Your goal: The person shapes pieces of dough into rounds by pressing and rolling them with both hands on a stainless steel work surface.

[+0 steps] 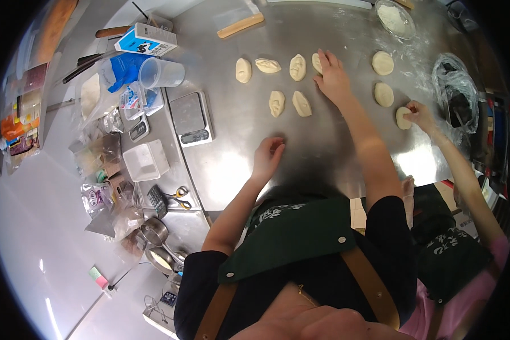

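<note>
Pale cream dough pieces (297, 67) dot the silver-grey bench (317, 141), with a tan wooden rolling pin (241, 26) near its far edge, a blue-and-white carton (147, 39) by its left edge, and a dark green, white-lettered apron (306, 229) at its near edge.

Here the right hand (333, 77) hides the right end of a pale oval dough piece (316, 64)! Over right, a co-worker's hand (422, 116) masks part of a pale round dough disc (402, 118). Up top, a long white strip (345, 3) (what is it? can't tell) gets cut off; the display (195, 136) on the silver-and-white scale (188, 112) is too small to read.
</note>
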`<state>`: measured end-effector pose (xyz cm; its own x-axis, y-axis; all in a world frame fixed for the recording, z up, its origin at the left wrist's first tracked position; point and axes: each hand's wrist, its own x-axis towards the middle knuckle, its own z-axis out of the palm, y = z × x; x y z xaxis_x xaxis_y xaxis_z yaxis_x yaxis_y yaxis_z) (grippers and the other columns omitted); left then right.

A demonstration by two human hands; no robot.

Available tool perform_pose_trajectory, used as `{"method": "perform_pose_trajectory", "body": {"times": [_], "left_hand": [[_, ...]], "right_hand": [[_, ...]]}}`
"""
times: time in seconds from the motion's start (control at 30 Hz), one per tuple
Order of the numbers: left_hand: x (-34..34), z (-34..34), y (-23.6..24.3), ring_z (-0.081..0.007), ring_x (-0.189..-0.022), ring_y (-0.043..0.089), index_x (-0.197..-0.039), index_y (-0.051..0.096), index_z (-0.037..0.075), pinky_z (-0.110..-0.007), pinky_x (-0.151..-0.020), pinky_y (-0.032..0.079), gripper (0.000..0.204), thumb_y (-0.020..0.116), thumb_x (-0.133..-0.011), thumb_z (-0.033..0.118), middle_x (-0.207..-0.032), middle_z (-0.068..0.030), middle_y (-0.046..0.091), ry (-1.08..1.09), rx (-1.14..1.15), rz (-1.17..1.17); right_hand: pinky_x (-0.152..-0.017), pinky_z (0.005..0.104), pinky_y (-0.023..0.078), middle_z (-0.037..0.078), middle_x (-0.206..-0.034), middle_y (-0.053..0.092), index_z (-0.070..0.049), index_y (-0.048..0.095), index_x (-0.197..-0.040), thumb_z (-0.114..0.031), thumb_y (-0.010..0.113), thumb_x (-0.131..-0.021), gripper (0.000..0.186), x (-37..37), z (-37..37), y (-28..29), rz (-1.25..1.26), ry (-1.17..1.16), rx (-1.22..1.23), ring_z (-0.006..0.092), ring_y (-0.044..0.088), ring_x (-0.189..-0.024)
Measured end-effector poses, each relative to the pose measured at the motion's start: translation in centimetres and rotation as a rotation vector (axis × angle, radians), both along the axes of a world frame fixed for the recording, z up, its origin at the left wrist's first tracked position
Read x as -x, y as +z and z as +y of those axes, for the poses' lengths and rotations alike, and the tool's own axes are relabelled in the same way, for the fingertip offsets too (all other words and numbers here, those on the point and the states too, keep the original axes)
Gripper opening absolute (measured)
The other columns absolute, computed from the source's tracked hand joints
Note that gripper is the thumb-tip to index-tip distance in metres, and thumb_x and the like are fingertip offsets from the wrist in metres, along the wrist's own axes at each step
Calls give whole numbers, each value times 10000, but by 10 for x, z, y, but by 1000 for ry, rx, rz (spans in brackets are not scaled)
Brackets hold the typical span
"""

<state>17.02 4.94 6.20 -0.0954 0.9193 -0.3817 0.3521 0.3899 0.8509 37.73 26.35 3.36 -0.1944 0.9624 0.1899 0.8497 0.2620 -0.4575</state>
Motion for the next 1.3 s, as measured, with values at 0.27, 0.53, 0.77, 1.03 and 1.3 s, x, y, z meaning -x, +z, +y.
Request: {"method": "perform_pose_trajectory", "body": {"times": [0.27, 0.53, 0.77, 1.03, 1.3], "left_hand": [[9, -22, -6, -153, -814, 643, -1076, 616, 27, -269, -712, 511, 205, 640, -890, 109, -951, -77, 674, 24, 32, 59], [3, -42, -7, -161, -821, 646, -1082, 619, 32, -279, -717, 513, 220, 649, -884, 124, -952, -78, 676, 6, 22, -3], [3, -33, -4, -156, -814, 644, -1072, 623, 32, -273, -707, 508, 209, 641, -887, 128, -943, -76, 676, 1, -9, -23], [8, -31, -3, -152, -812, 640, -1078, 621, 35, -268, -702, 497, 214, 640, -888, 131, -939, -73, 676, -12, -14, 13], [12, -56, -22, -227, -903, 661, -1096, 608, 23, -311, -794, 519, 245, 646, -869, 107, -995, -122, 665, -1, 50, 1]], "right_hand": [[-859, 392, 488, 108, -1156, 574, -80, 592, -1201, -64, 625, -799, 403, 16, -2, -17, -69, 45, -177, 325, 549, -1034], [-875, 407, 477, 145, -1127, 585, -73, 585, -1212, -43, 635, -767, 448, -27, 13, -31, 500, -57, 141, 344, 559, -1037], [-928, 392, 467, 134, -1181, 569, -94, 508, -1316, -79, 673, -756, 584, 0, 2, -6, 3, 55, -41, 329, 531, -1111], [-917, 317, 469, 111, -1188, 614, -90, 626, -1206, -22, 658, -756, 456, -25, 31, -32, 639, -204, 318, 259, 586, -1081], [-894, 272, 462, 53, -1158, 619, -77, 602, -1244, 23, 650, -798, 460, -33, -54, 12, 1046, -116, 608, 163, 586, -1043]]}}
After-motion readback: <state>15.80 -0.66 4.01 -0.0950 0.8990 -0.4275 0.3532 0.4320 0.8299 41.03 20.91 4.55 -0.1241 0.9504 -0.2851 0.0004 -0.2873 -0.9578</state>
